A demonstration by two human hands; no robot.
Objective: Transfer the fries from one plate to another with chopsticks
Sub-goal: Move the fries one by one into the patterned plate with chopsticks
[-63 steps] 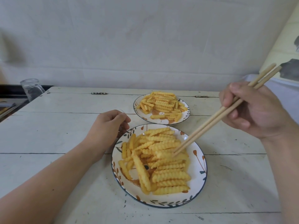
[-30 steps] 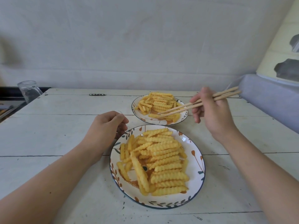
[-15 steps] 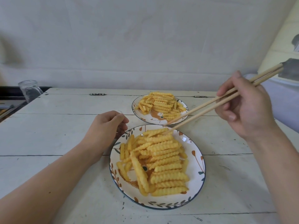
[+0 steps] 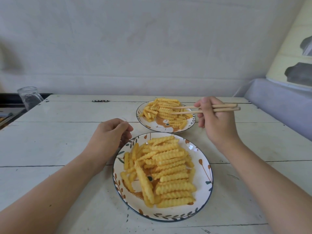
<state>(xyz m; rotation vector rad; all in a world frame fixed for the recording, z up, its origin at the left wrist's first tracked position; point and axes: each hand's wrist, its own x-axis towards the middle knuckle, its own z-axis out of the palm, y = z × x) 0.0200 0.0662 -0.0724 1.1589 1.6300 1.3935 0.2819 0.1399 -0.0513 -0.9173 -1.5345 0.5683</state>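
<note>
Right hand [image 4: 214, 122]: grips wooden chopsticks [image 4: 189, 109], tips in crinkle-cut fries [image 4: 166, 111] on far plate [image 4: 143, 123], mid-table. Left hand [image 4: 109, 135]: loosely curled, holding nothing, beside near plate [image 4: 205, 181], table's near edge.

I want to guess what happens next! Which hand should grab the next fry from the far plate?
The right hand. It already holds the chopsticks, whose tips reach over the fries on the far plate. The left hand holds no chopsticks and rests beside the near plate.
</note>
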